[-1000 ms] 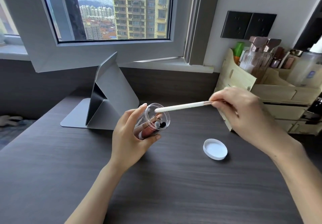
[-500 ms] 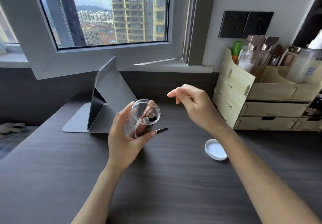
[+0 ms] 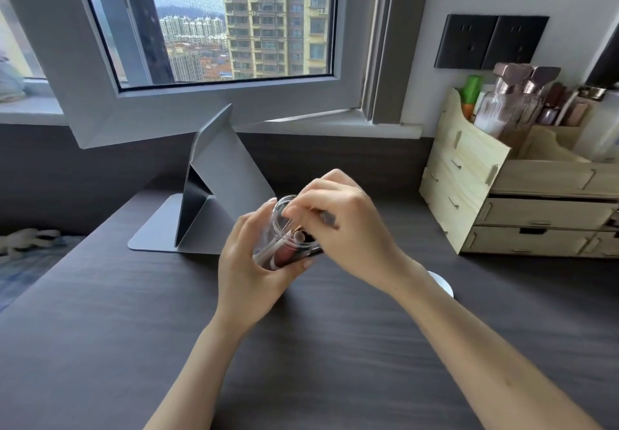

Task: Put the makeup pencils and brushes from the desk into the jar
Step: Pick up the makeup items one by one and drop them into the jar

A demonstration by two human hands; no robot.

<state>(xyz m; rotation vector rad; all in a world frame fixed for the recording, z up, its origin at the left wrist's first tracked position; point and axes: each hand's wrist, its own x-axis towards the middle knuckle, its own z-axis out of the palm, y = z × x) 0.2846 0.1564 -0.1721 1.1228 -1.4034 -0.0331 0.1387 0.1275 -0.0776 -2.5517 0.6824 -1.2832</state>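
Left hand [image 3: 249, 272] wraps the clear jar [image 3: 284, 233] from the left, fingers curled around its wall, thumb along the near side, holding it tilted above the dark desk [image 3: 100, 346] with the mouth facing up and right. Pencils and brushes [image 3: 279, 250] sit inside the jar: a white handle, a pinkish one, dark tips. Right hand [image 3: 348, 228] reaches in from the right, forearm crossing the desk diagonally, wrist bent, fingers bunched together over the jar mouth; it seems to pinch something dark, blurred, cannot tell what. White lid [image 3: 442, 284] lies on the desk, mostly hidden behind the right wrist. Folded grey stand [image 3: 214, 188] behind, wooden organizer [image 3: 469, 175] right.
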